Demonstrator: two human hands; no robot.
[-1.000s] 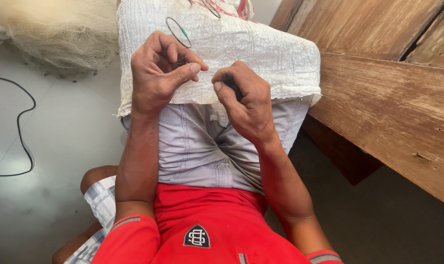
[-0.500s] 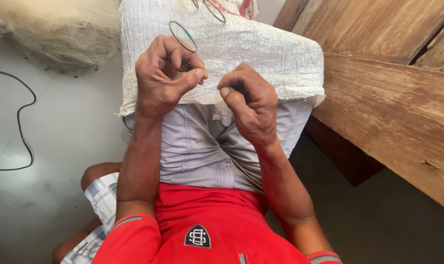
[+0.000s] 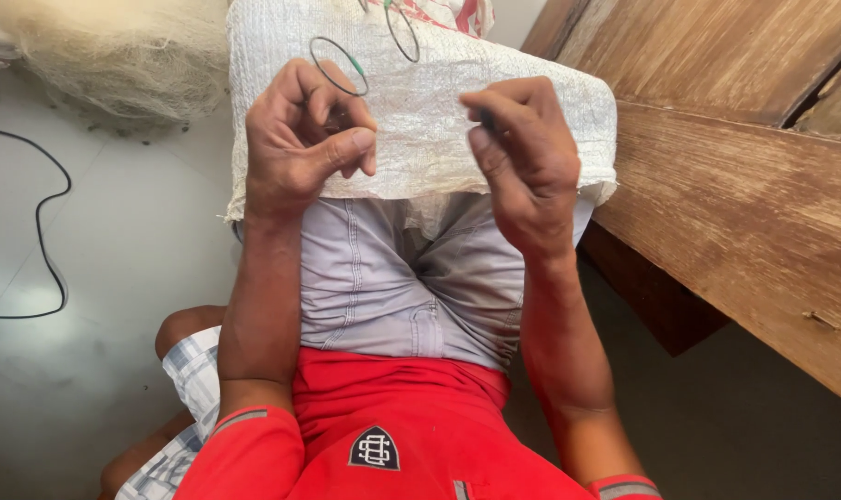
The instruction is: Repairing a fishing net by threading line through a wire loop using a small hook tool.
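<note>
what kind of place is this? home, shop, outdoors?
Likely a home or small workshop floor, with hand work done seated. Cues: a heap of fine pale netting on a smooth pale floor, a worn wooden bench or bed frame alongside, and a woven white sack spread over the person's lap.

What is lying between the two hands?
In the head view, only the white woven sack on the lap shows between the left hand and right hand.
</note>
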